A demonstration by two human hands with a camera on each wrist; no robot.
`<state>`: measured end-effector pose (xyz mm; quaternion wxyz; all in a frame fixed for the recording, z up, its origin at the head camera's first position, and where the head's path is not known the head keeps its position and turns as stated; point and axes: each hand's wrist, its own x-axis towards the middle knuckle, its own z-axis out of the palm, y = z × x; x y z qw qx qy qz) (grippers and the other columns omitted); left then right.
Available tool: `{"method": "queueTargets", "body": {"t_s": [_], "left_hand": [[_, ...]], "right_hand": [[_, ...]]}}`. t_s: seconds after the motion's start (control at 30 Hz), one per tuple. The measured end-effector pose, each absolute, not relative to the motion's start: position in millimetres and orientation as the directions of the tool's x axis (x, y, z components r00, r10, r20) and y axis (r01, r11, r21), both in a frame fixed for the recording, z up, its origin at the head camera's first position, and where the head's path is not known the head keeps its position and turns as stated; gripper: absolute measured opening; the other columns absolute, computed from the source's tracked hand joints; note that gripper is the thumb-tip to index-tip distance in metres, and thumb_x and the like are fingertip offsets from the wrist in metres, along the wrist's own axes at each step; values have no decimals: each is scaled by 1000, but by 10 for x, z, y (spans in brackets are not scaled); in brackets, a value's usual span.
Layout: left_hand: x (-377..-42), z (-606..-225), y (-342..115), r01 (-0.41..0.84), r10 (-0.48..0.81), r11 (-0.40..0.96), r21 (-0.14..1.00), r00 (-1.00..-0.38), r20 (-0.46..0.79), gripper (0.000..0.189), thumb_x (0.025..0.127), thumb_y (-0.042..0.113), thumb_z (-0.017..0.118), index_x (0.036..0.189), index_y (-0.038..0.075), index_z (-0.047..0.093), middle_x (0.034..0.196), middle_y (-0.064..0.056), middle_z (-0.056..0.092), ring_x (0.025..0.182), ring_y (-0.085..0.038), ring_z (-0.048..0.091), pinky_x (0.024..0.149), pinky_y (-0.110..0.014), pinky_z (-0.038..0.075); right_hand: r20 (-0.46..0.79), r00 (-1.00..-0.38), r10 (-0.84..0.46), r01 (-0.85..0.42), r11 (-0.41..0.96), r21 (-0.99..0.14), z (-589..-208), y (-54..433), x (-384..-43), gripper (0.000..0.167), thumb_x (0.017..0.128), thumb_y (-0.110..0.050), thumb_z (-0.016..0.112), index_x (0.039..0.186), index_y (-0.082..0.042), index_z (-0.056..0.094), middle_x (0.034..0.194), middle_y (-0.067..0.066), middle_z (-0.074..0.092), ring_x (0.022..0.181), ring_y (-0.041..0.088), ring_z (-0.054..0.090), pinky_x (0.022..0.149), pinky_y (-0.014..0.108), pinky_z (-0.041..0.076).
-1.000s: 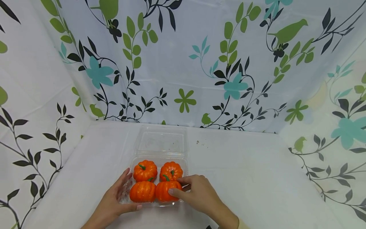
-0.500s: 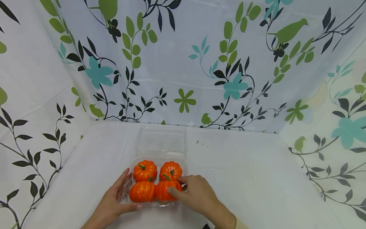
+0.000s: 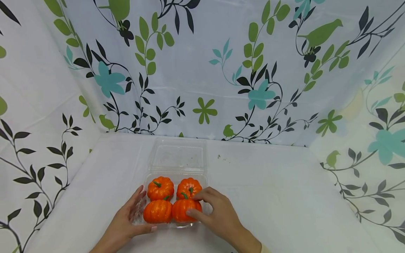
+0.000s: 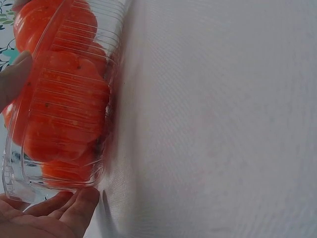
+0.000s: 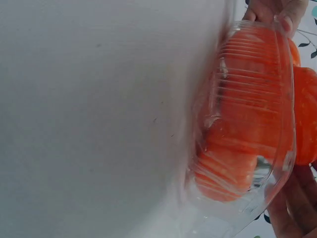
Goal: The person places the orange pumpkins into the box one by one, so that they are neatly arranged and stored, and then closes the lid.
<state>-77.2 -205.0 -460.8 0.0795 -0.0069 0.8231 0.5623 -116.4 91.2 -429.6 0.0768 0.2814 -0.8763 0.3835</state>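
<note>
Several small orange pumpkins with green stems sit in a clear plastic clamshell container (image 3: 205, 182), its lid (image 3: 177, 154) folded back behind it. My left hand (image 3: 126, 219) grips the container's left end, thumb along the front edge. In the left wrist view, fingers (image 4: 81, 208) touch the container's (image 4: 11, 171) lower corner. My right hand (image 3: 219, 212) pinches the front-right pumpkin (image 3: 181, 211), thumb on its front and fingers at its upper right. That pumpkin (image 5: 306, 116) stands above the rim in the right wrist view. The container's wall partly hides the lower pumpkins.
A white cloth covers the table (image 3: 269, 182), with a few small dark specks (image 3: 219, 156) behind and right of the container. A curtain (image 3: 202, 70) printed with leaves, birds and flowers hangs behind the table and along both sides.
The fingers of my right hand have shifted slightly up and become more arched on the front-right pumpkin. My left hand, the container and the pumpkins look unmoved.
</note>
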Motion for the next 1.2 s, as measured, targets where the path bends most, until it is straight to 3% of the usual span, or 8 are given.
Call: {"method": "queueTargets", "body": {"t_s": [0.07,0.33,0.63,1.2], "left_hand": [[-774,-4612,-2054,-101,81,369,924,-987,-140,120,74,25,92,164,21,12,163,-17,29,148,-40,27,114,-48,29],[-769,-4606,-2053,-74,80,372,925,-991,-111,119,74,24,92,164,21,13,162,-17,30,148,-40,29,113,-48,29],[-770,-4601,-2054,-88,83,370,925,-988,-127,120,74,24,92,164,21,12,163,-17,29,149,-39,27,114,-48,29],[-775,-4603,-2049,-112,78,388,915,-985,-154,123,73,27,92,164,22,10,163,-17,28,148,-40,27,114,-48,29]], "right_hand": [[369,-805,-464,-584,513,-629,-4323,937,-1175,38,86,-54,76,112,-26,72,109,-20,62,102,4,62,92,30,56],[407,-732,-546,-663,433,-611,-4410,1022,-1203,50,82,-44,85,125,-23,69,122,-17,59,113,6,59,98,30,54],[471,-675,-568,-721,371,-586,-4445,1068,-1222,48,83,-38,85,125,-20,70,122,-13,61,114,8,60,98,29,54],[369,-751,-548,-639,463,-614,-4361,1069,-1235,44,85,-46,81,122,-23,74,115,-17,64,107,7,62,95,34,56]]}}
